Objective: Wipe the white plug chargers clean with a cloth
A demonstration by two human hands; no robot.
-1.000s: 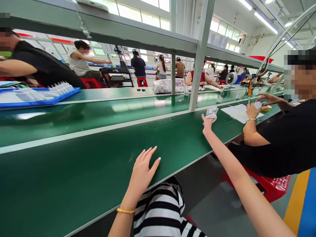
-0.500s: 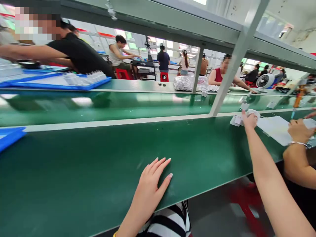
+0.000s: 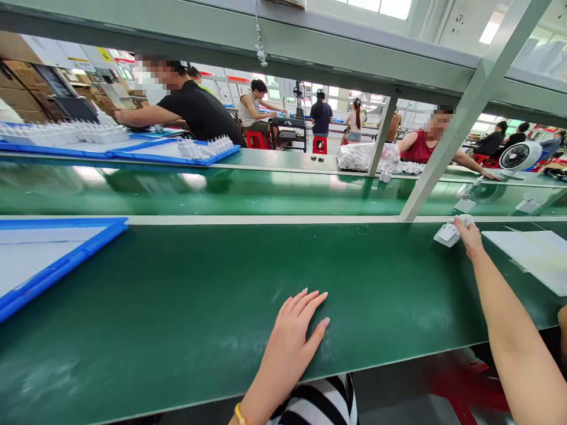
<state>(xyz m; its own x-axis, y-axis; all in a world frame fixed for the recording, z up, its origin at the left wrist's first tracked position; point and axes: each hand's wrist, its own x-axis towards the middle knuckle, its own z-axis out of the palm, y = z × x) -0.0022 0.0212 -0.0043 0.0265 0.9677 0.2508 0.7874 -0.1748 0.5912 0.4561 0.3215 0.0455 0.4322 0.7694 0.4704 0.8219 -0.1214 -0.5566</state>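
Note:
My left hand (image 3: 295, 333) lies flat on the green work surface (image 3: 199, 301) near its front edge, fingers stretched and thumb apart, with nothing in it. My right arm reaches far out to the right. At its end my right hand (image 3: 468, 235) has its fingers closed on a white plastic part (image 3: 448, 234) beside the foot of the slanted grey post. The part's far side is partly covered by the fingers.
A blue-rimmed tray (image 3: 66, 265) lies at the left. White sheets (image 3: 529, 254) lie right of my right hand. Behind a pale rail runs a green belt (image 3: 212, 192) carrying white parts (image 3: 465, 204). Grey posts (image 3: 460, 118) rise at right; several people sit beyond.
The view has turned left, showing more of the blue-rimmed tray. My left hand still rests flat. My right hand remains at the white part, and the neighbouring person's hands have left the view.

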